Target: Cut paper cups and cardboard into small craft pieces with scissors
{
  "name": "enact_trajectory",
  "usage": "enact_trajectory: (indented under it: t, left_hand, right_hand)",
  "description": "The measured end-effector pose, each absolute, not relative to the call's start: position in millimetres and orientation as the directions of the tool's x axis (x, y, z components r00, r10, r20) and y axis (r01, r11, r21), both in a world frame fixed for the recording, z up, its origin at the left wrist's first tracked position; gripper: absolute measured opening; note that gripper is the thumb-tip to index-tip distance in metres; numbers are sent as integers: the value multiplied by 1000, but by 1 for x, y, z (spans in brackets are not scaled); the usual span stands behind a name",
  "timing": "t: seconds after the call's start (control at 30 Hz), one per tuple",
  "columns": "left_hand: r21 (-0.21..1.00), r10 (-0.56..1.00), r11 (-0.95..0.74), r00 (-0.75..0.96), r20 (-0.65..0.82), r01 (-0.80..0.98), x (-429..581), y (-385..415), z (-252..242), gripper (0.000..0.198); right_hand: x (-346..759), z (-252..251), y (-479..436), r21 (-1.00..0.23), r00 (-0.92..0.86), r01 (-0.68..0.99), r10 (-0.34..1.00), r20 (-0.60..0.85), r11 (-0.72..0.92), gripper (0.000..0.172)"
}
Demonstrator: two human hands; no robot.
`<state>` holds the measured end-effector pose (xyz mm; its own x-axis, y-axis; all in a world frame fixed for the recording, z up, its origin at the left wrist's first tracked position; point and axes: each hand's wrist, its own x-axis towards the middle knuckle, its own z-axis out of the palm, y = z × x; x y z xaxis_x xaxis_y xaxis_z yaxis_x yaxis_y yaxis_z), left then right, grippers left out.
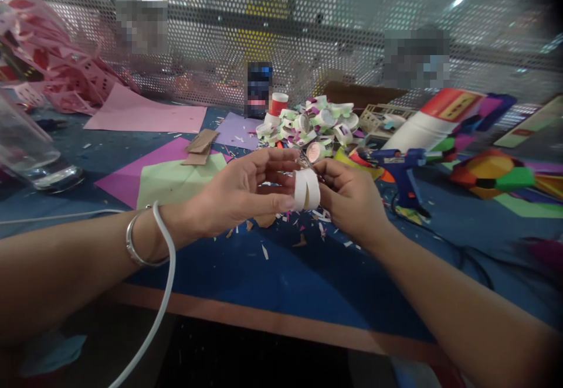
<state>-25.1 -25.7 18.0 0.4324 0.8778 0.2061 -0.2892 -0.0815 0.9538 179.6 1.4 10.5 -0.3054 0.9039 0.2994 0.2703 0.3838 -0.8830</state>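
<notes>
In the middle of the view, above the blue table, a small white ring-shaped piece [307, 190] with a slit in it is held between my hands. My left hand [246, 191] grips its left side, the thumb in front and the fingers curled behind. My right hand [352, 200] is closed at its right side, around a shiny metal tool that looks like scissors [303, 158], mostly hidden by the fingers. Paper scraps [264, 252] lie on the table below. Just behind my hands is a pile of small white and green cup pieces [325, 118].
A blue glue gun [405, 174] with a black cord stands to the right, near stacked paper cups [433, 121]. Coloured paper sheets [176, 177] and a clear glass [39, 153] are at the left. A white cable [165, 282] crosses my left wrist. A perforated metal screen [197, 36] rises behind.
</notes>
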Motion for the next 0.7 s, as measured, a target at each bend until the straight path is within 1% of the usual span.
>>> enact_trajectory:
  t: [0.07,0.27,0.5,0.6,0.7]
  left_hand:
    - [960,885,-103,416,208,-260,-24,-26,17,54]
    - [980,909,-152,370,189,-129,-22,-25,17,38]
    - [965,929,-260,277,243,23,-21,-22,15,24]
    - [972,942,-231,259,215,35,-20,-23,15,21]
    - [988,961,-148,232,153,-38,-19,-23,16,14]
  right_hand:
    - [179,11,1,-897,-291,264,916,277,355,28]
    - [174,12,-2,-916,-311,237,918,244,324,30]
    - [171,11,-1,-932,-307,216,926,218,291,30]
    - [170,11,-1,-942,-315,194,927,205,274,30]
    - [170,11,-2,-945,-324,192,926,195,266,31]
